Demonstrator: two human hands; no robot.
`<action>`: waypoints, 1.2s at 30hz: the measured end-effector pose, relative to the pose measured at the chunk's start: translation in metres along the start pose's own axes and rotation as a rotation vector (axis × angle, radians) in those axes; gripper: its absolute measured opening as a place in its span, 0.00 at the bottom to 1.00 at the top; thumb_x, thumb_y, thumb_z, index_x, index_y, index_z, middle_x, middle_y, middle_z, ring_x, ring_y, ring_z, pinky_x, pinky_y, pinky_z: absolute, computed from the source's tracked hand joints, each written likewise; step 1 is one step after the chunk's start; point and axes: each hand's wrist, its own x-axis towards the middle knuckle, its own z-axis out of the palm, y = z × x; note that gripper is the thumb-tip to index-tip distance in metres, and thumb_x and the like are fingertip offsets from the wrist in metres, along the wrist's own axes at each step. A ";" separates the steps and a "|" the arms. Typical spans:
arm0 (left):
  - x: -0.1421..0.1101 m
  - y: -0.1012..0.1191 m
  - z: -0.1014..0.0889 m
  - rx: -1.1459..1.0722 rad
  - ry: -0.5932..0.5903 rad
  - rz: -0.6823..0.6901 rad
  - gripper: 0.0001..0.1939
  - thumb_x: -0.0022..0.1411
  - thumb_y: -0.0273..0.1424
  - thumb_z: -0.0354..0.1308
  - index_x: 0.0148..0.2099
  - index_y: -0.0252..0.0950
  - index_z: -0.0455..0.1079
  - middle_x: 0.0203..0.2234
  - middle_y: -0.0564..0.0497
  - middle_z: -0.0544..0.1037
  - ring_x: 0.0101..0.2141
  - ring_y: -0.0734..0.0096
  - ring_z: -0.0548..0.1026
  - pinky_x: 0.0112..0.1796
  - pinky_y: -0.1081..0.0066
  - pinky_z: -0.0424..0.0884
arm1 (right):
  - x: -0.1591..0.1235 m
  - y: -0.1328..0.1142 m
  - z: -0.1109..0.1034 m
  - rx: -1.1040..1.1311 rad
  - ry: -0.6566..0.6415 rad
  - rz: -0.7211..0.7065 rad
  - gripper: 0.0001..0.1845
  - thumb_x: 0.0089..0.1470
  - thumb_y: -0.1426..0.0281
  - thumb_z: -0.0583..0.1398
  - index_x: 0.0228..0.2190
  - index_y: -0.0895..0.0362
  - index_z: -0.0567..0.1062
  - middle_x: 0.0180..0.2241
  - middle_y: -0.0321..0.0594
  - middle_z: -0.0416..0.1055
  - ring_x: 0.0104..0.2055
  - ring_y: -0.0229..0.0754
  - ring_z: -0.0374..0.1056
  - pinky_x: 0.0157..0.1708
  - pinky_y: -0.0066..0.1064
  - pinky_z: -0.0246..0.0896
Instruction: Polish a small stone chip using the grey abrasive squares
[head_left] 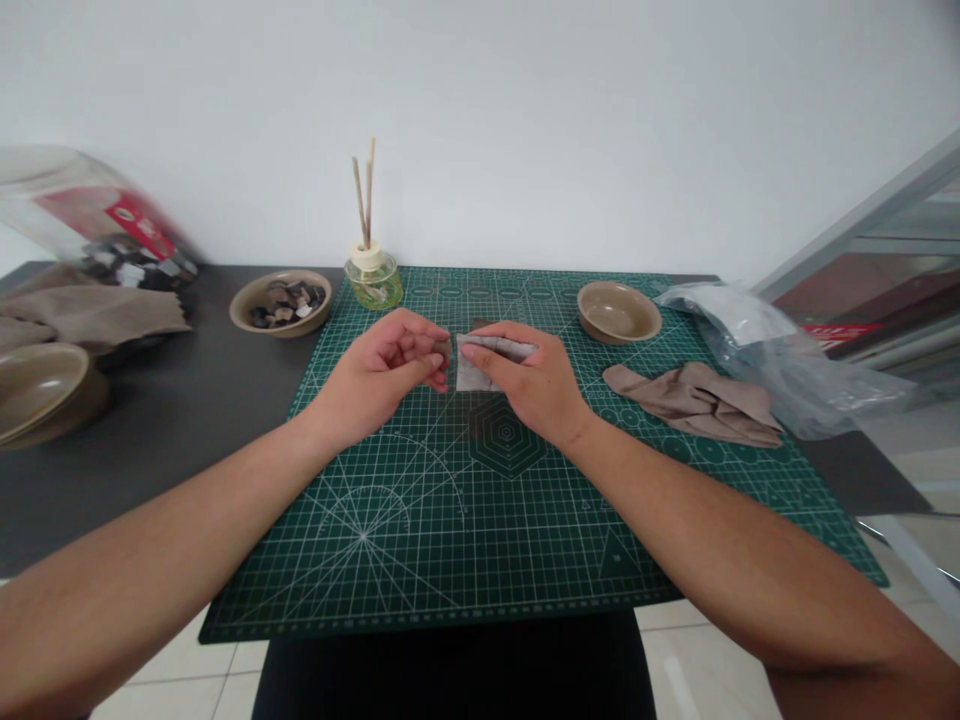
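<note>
Over the green cutting mat (420,560), my right hand (536,375) grips a small greyish-white folded piece (474,376), flat and marked with thin dark lines, between thumb and fingers. Whether it is paper or cloth I cannot tell. Just left of it, apart by a narrow gap, my left hand (390,365) is closed in a pinch. A small brownish bit seems to show at its fingertips, too small to name.
A bowl of dark and pale chips (281,303) stands left of a reed diffuser (373,275). Another bowl (619,312), a crumpled brown cloth (697,402) and a clear plastic bag (795,360) lie right. Far left are a clear jar (142,230), more brown cloth (97,310) and bowls (45,395).
</note>
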 end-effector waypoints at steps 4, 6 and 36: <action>-0.002 0.003 0.002 0.015 0.026 -0.067 0.10 0.62 0.35 0.68 0.43 0.37 0.74 0.31 0.52 0.82 0.32 0.67 0.82 0.38 0.64 0.82 | 0.000 -0.001 0.000 0.003 -0.030 0.000 0.06 0.57 0.63 0.69 0.33 0.53 0.84 0.35 0.35 0.82 0.39 0.41 0.76 0.41 0.33 0.70; -0.002 0.005 0.002 0.080 0.054 -0.068 0.11 0.60 0.36 0.70 0.41 0.37 0.75 0.32 0.52 0.81 0.32 0.68 0.81 0.38 0.64 0.82 | 0.000 -0.001 -0.001 0.002 -0.047 0.017 0.06 0.57 0.63 0.69 0.33 0.53 0.84 0.34 0.35 0.82 0.38 0.41 0.76 0.41 0.33 0.70; -0.002 0.004 0.001 0.146 0.041 -0.094 0.19 0.52 0.33 0.74 0.45 0.37 0.72 0.31 0.53 0.80 0.34 0.69 0.80 0.39 0.67 0.78 | 0.000 0.001 -0.001 -0.002 -0.097 0.009 0.08 0.54 0.62 0.71 0.35 0.52 0.85 0.35 0.36 0.83 0.39 0.43 0.77 0.41 0.34 0.71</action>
